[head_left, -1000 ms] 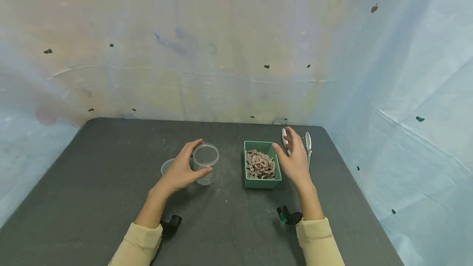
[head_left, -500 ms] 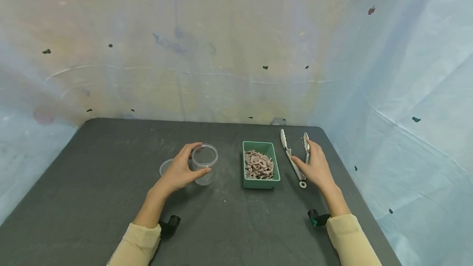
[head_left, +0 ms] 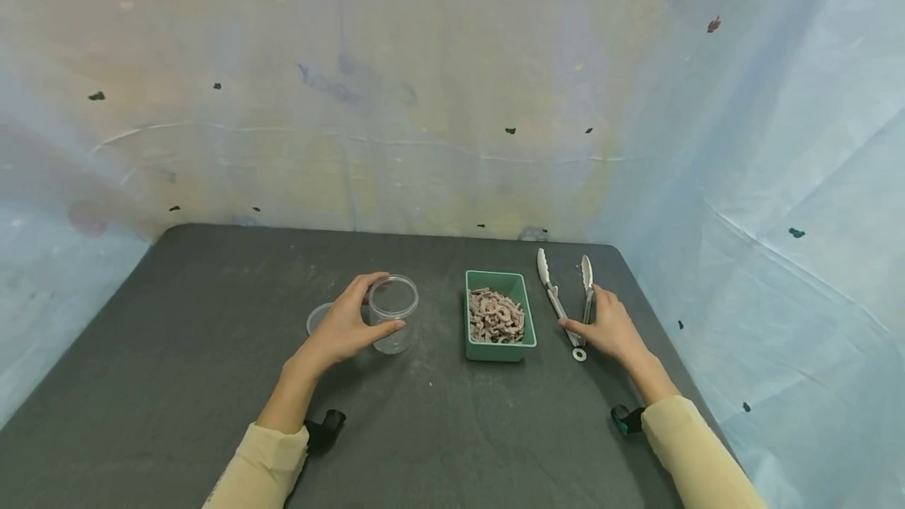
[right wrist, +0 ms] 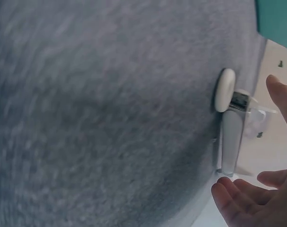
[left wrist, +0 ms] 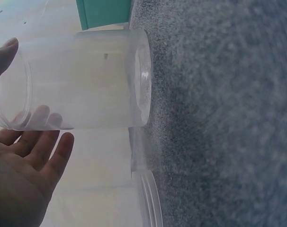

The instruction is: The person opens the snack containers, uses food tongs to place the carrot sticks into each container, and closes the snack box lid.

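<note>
A clear plastic jar (head_left: 393,301) stands upright on the dark table. My left hand (head_left: 344,330) holds it near the rim, thumb on the near side and fingers round the far side; the left wrist view shows fingertips through the wall of the jar (left wrist: 82,80). Metal tongs (head_left: 556,302) lie spread in a V at the right, their white ring end towards me. Over them is my right hand (head_left: 612,327), thumb and fingers apart on either side. In the right wrist view its fingertips come close to the handle of the tongs (right wrist: 232,142), with a gap before the thumb.
A green rectangular container (head_left: 500,353) holding greyish-brown strips (head_left: 496,316) stands between the jar and tongs. Behind my left hand lies a round clear lid (head_left: 316,317), partly hidden. Translucent sheeting (head_left: 396,100) hangs past the table's far edge and along the sides.
My right hand has moved right from beside the green container to over the tongs, and lower, its fingers coming nearer the handles. The left hand and jar have stayed put.
</note>
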Available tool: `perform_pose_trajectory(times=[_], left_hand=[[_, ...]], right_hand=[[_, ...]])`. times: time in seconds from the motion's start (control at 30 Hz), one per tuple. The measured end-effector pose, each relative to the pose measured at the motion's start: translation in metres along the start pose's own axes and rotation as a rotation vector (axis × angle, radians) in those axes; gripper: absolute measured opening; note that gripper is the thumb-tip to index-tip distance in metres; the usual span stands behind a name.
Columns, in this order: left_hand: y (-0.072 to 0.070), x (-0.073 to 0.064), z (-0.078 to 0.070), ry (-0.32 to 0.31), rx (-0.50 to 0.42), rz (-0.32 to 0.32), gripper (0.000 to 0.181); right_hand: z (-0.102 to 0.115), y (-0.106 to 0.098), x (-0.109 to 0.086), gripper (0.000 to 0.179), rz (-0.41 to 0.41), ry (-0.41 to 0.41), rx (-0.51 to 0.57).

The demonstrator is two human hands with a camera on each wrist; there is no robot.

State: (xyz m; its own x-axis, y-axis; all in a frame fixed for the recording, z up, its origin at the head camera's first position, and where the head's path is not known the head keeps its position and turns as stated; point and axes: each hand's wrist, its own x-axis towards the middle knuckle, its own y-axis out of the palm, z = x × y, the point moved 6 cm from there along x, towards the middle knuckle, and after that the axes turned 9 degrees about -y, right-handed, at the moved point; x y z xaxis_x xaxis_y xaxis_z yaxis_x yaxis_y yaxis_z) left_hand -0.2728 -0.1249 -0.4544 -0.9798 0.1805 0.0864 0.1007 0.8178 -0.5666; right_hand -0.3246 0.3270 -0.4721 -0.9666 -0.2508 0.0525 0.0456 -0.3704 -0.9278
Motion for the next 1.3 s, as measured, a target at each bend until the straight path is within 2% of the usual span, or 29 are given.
perform_pose_trajectory(times=[0.33,0.6,1.0,1.13,1.3], left_hand=[[0.000,0.000,0.000,0.002,0.006,0.005,0.087],[-0.002,-0.001,0.000,0.002,0.016,-0.001,0.087],[-0.005,0.001,0.000,0.031,0.021,-0.002,0.087],[-0.003,0.001,0.000,0.020,0.026,0.002,0.087],[0.000,0.000,0.000,0.016,0.020,0.007,0.087]], right_hand=[[-0.001,0.008,0.003,0.114,0.018,-0.023,-0.042],[-0.001,0.009,0.007,0.108,-0.013,0.002,0.014],[-0.010,-0.001,0.007,0.099,0.010,0.064,0.155],[-0.015,0.000,0.004,0.100,-0.003,0.092,0.163],[-0.026,0.005,-0.001,0.113,-0.042,0.173,0.112]])
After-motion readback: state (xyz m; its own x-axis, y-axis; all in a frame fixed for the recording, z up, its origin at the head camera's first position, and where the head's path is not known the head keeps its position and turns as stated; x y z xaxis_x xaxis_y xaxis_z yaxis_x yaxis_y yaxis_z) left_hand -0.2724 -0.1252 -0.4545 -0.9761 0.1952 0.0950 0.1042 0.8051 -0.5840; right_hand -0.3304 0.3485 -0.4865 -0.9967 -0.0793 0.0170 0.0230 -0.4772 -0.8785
